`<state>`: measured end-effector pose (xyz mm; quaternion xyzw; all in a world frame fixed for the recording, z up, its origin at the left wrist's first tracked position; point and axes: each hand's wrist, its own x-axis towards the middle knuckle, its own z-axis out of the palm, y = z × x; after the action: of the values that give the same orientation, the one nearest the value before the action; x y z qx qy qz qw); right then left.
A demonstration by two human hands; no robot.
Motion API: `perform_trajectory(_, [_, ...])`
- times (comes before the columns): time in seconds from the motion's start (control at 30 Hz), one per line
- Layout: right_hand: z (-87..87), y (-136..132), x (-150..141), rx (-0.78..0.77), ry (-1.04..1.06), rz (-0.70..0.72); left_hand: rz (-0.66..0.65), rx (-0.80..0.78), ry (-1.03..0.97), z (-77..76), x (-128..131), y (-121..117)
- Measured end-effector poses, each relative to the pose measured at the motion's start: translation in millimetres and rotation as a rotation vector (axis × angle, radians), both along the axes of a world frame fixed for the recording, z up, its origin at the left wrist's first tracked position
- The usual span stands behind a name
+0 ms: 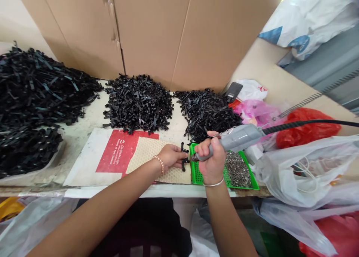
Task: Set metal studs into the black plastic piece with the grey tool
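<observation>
My left hand point(170, 158) pinches a small black plastic part point(183, 163) over the right end of a honeycomb-patterned pad point(148, 159). In my right hand point(211, 159) is a grey electric screwdriver point(238, 139), its tip pointing left at the black part. Whether the tip touches the part I cannot make out. Beneath the tool and my right hand lies a green perforated tray point(254, 180) holding many small metal screws point(238, 169) on its right side.
Heaps of black parts lie at the left point(36, 85), middle point(140, 103) and right point(210, 113). A cardboard sheet point(151, 32) stands behind. A phone point(234, 90), a red bag point(305, 128) and clear plastic bags point(303, 174) crowd the right. The tool's black cable point(311, 122) runs right.
</observation>
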<state>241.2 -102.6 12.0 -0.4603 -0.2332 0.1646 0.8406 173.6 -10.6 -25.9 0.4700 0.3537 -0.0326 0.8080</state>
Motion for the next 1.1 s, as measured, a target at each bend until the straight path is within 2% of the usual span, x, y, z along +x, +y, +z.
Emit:
perform_trajectory(0.57, [-10.4,-0.6,1.8,-0.006,-0.013,-0.009,0.038,-0.01,-0.001,0.9,-0.8,-1.3])
perform_trajectory(1.1, [-9.2,-1.7,-2.0,0.006,-0.037,0.016,0.014,-0.005,-0.04,-5.2,-0.6,-0.7])
